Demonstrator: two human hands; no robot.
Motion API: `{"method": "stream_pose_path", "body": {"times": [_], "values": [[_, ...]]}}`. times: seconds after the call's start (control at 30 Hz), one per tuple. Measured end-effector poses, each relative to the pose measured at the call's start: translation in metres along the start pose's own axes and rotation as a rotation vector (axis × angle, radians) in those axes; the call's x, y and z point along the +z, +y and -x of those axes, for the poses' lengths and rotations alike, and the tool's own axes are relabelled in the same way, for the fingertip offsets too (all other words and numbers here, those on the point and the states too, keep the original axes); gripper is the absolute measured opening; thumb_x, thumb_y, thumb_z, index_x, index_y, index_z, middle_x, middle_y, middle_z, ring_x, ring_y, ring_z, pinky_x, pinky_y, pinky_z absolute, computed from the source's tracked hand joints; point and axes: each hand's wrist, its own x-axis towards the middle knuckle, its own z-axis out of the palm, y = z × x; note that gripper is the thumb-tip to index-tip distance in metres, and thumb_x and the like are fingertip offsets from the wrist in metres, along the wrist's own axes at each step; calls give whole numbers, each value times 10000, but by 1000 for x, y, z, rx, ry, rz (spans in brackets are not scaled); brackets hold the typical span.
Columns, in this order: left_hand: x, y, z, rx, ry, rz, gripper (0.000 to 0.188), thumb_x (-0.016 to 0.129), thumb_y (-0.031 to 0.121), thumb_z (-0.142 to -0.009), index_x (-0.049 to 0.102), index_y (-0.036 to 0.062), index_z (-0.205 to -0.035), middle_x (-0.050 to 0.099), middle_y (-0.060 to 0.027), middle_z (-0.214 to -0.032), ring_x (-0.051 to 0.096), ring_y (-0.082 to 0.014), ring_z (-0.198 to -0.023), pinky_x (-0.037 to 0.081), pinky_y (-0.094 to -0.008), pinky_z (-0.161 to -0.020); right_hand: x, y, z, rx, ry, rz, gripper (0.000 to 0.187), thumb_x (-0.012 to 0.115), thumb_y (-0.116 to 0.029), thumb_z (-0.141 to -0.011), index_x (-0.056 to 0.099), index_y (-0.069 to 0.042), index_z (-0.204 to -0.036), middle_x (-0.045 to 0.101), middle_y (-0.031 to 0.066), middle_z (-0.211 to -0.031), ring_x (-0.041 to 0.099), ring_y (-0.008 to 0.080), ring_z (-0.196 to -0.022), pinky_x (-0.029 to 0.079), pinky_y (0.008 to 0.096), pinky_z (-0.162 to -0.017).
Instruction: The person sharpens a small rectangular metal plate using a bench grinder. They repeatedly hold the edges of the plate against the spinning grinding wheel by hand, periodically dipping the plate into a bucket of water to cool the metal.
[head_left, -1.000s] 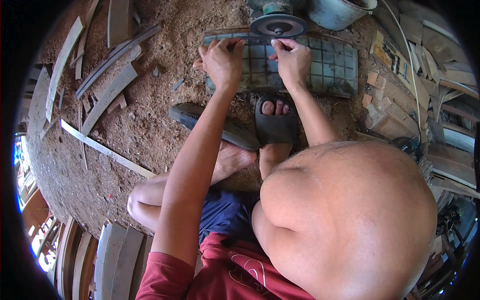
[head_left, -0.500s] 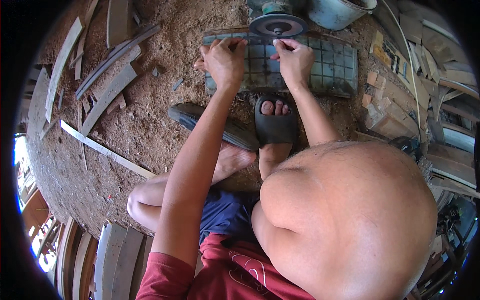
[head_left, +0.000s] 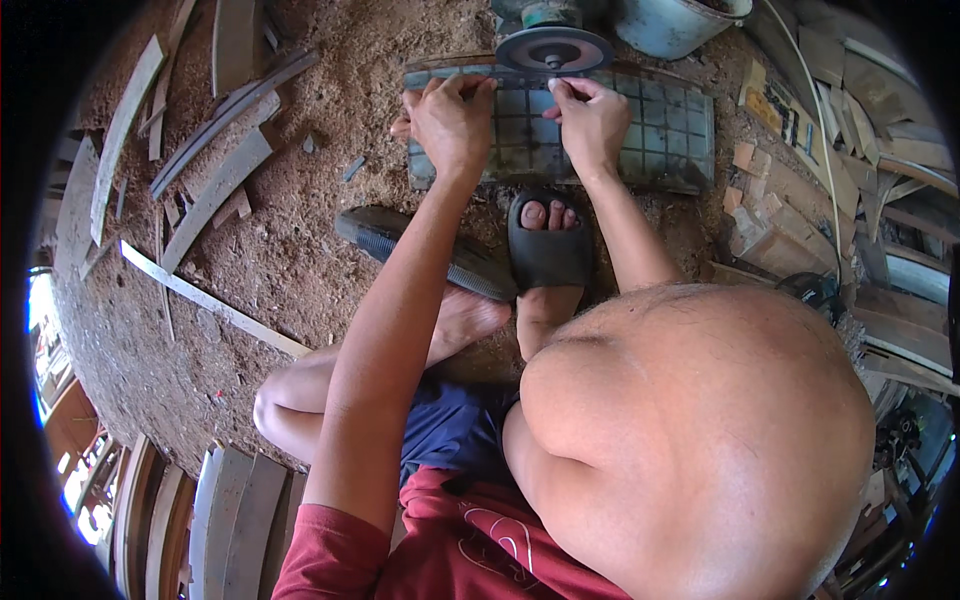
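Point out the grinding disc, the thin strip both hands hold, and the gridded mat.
round grey grinding disc (head_left: 553, 48), head view, on its flat face.
thin grey strip (head_left: 450, 76), head view, left end beyond the left hand.
dark gridded rectangular mat (head_left: 655, 130), head view, bare right part.

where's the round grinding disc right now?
Head view, top centre: the round grey grinding disc sits at the far edge of the grey gridded mat, just beyond the left hand and right hand.

Grey grid-patterned mat (head_left: 660, 130), black sandals (head_left: 548, 250), red shirt (head_left: 440, 545), blue shorts (head_left: 450, 425), pale blue bucket (head_left: 675, 25), reddish-brown sawdust floor (head_left: 290, 250)
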Motion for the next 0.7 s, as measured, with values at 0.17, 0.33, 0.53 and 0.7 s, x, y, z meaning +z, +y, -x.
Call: {"method": "stream_pose_path", "body": {"times": [0.17,0.33,0.53,0.7], "values": [[1,1,0,18,10,-1,283,794,414,-876,842,180,-1028,747,-64,-1065,549,-353,-1180,377,-558,-1046,0,1,-1,-4,6,-23,198,744,-137,-940,783,55,-972,754,101,-700,743,158,-599,524,274,-548],[3,1,1,25,23,4,278,787,418,-883,843,187,-1027,750,-63,-1070,552,-350,-1161,373,-561,-1044,-2,-1,0,5,10,-8,200,742,-136,-940,781,58,-967,753,101,-697,744,159,-599,532,274,-555],[5,4,2,1,5,0,273,789,412,-885,843,188,-1032,751,-56,-1075,542,-349,-1168,356,-574,-1060,-4,1,-2,14,17,-20,192,741,-127,-938,781,60,-965,756,106,-705,745,161,-601,539,279,-561],[5,7,3,-13,-7,-25,257,790,400,-888,845,196,-1035,753,-51,-1080,539,-351,-1178,350,-570,-1084,-6,1,-1,12,13,-21,187,743,-121,-938,783,59,-963,759,101,-715,745,160,-605,537,283,-562]]}}
